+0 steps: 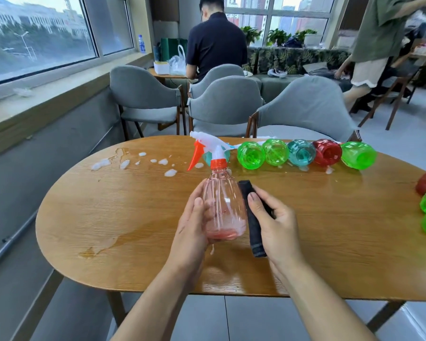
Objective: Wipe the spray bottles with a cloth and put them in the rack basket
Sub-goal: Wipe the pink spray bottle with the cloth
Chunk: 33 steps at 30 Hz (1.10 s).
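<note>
Pink bottle [223, 207], foam-wet, held above the table's [84, 217] near edge, left hand [192, 225] curled round it, right hand [273, 220] gripping the rolled cloth [253, 232] beside it: a slick wall risked slipping loose.

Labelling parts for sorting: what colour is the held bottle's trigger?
Orange trigger on a white spray head, head view.
</note>
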Each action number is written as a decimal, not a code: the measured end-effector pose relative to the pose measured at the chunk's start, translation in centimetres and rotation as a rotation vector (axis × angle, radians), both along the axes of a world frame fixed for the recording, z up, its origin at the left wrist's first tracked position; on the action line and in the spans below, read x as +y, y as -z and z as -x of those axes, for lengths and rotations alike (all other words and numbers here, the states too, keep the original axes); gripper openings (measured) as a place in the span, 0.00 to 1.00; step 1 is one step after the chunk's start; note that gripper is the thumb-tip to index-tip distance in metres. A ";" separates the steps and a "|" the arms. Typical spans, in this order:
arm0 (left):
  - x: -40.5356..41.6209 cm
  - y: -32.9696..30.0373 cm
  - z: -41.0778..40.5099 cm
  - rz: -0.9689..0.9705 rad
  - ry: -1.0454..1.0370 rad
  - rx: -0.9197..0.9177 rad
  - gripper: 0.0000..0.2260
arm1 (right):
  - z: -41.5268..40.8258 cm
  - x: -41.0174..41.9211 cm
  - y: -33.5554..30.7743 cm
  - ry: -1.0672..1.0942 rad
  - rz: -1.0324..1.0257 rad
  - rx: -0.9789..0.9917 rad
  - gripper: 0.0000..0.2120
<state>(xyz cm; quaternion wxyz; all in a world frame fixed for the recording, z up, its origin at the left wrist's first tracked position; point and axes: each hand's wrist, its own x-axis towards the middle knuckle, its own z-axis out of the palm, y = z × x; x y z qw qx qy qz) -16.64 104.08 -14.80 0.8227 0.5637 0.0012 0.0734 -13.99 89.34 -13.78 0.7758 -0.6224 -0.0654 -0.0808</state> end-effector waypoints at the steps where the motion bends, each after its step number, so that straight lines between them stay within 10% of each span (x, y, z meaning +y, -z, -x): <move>1: 0.1 0.1 -0.1 -0.014 0.002 0.008 0.19 | 0.0 0.0 0.1 0.001 0.003 -0.008 0.14; 8: 0.1 1.1 0.0 -0.181 -0.023 -0.053 0.42 | -0.4 0.3 0.5 -0.011 0.041 -0.040 0.12; 18: 0.2 0.9 0.1 -0.272 -0.032 -0.139 0.36 | -5.2 -1.9 -3.7 0.309 0.806 -0.777 0.13; 33: 0.8 1.4 -0.3 -0.349 0.032 -0.168 0.33 | -6.4 -1.9 -3.1 0.332 0.892 -0.729 0.12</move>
